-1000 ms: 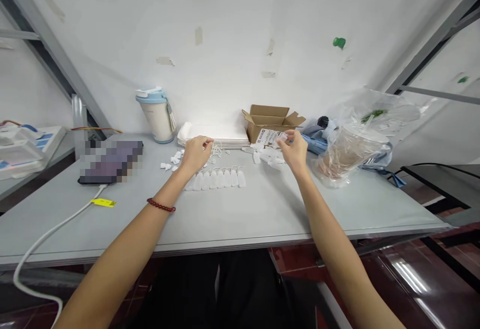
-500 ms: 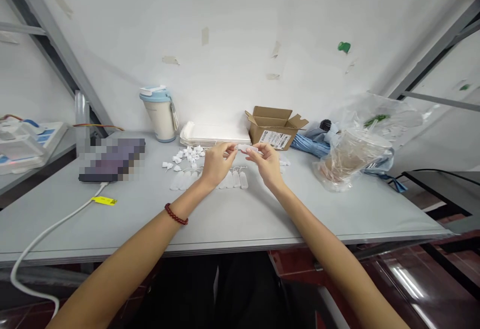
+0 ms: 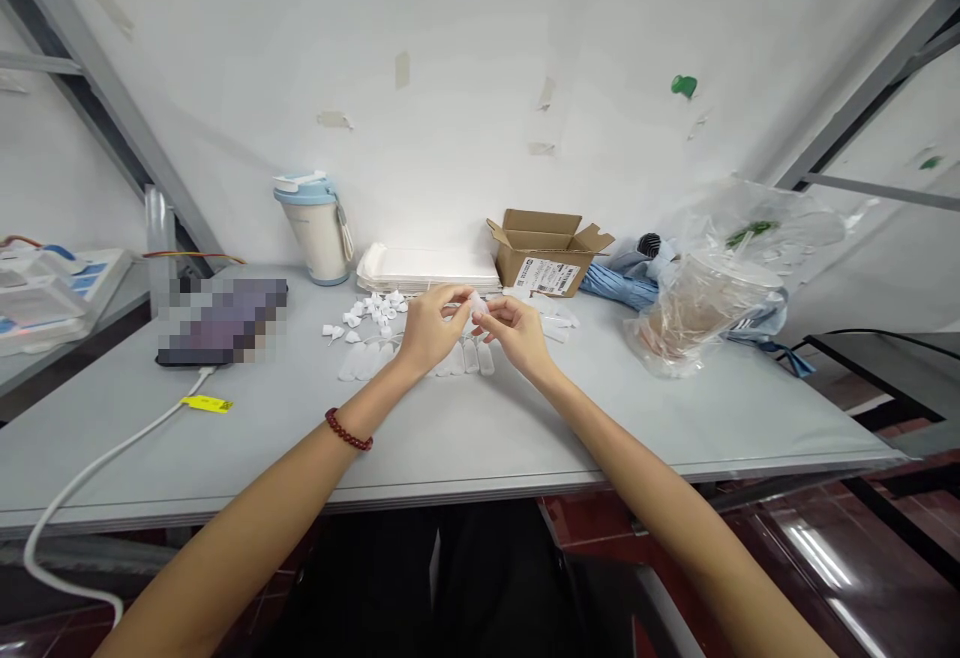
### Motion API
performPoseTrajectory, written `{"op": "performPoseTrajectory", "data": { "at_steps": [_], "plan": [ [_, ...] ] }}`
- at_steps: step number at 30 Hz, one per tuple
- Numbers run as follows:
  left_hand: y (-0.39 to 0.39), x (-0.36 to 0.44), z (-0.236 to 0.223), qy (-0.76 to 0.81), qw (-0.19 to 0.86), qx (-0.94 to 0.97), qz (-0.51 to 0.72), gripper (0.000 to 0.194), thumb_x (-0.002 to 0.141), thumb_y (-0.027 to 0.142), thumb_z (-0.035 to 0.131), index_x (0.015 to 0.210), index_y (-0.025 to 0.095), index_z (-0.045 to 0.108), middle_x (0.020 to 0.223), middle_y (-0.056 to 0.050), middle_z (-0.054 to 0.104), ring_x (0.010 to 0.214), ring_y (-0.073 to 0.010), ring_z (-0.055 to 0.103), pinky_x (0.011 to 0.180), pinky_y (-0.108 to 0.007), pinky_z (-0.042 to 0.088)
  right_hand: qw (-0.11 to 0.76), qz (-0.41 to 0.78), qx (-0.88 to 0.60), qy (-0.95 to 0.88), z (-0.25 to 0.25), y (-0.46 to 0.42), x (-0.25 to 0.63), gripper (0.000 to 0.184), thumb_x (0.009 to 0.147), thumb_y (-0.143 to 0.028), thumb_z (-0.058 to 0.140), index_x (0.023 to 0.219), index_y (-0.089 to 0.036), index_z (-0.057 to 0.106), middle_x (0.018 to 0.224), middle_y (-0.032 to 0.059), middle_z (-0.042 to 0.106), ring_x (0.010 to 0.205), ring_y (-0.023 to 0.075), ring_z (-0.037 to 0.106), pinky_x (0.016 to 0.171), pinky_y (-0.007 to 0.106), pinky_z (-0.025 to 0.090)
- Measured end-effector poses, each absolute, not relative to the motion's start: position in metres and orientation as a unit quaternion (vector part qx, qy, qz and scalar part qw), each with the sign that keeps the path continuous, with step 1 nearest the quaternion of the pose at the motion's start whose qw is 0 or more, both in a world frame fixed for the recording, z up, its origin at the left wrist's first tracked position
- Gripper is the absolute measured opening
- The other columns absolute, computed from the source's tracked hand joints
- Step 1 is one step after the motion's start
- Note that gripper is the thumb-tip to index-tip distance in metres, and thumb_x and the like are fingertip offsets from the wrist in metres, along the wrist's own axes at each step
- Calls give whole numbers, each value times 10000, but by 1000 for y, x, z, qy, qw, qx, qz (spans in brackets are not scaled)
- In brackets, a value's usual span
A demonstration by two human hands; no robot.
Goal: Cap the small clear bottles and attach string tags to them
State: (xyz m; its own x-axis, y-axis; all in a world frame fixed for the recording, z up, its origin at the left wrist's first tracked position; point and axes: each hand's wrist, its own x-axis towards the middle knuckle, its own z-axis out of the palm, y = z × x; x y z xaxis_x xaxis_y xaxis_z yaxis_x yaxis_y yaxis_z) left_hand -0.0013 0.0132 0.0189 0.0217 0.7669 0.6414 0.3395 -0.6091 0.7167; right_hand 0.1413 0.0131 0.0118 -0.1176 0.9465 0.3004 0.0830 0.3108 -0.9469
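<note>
A small translucent plastic piece [image 3: 477, 304] is held up between my two hands over the table, partly hidden by the fingers. My left hand [image 3: 433, 330] pinches it from the left with thumb and index finger. From the right, the closed fingertips of my right hand [image 3: 516, 334] grip the same piece. Below the hands lies a row of flat, translucent rounded pieces [image 3: 457, 358], partly covered by my left hand and wrist. Behind my left hand is a loose heap of small white plastic parts [image 3: 382, 308]. More clear pieces [image 3: 556, 325] lie beyond my right hand.
At the back stand a lidded tumbler [image 3: 315, 233], a white stack [image 3: 427, 266] and an open cardboard box [image 3: 541, 250]. On the right are blue fabric [image 3: 619, 288] and a bagged cup [image 3: 705, 303]. A blurred-out dark device [image 3: 225, 328] with a white cable [image 3: 112, 458] lies left.
My right hand has moved left, closer to my left hand. The translucent piece, earlier stretched sideways between the hands, now points more upward and shows less of its length.
</note>
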Motion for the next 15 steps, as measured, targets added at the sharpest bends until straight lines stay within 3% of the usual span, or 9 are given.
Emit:
{"op": "performPoseTrajectory", "data": {
  "at_steps": [5, 15],
  "plan": [
    [14, -1, 18, 392, 186, 698, 569, 187, 789, 205, 549, 896, 149, 691, 980, -82, 698, 898, -178, 652, 767, -294, 569, 518, 384, -421, -638, 9, 13, 140, 404, 683, -527, 672, 790, -156, 554, 685, 17, 633, 633, 161, 664, 529, 239, 498],
    [13, 1, 14, 386, 174, 724, 544, 243, 799, 142, 493, 876, 178, 720, 1059, -59, 707, 997, -197, 652, 802, -299, 561, 510, 303, -421, -686, 1, 14, 138, 478, 791, -555, 547, 1078, -174, 506, 652, -19, 609, 578, 145, 650, 552, 259, 519]
  ]
}}
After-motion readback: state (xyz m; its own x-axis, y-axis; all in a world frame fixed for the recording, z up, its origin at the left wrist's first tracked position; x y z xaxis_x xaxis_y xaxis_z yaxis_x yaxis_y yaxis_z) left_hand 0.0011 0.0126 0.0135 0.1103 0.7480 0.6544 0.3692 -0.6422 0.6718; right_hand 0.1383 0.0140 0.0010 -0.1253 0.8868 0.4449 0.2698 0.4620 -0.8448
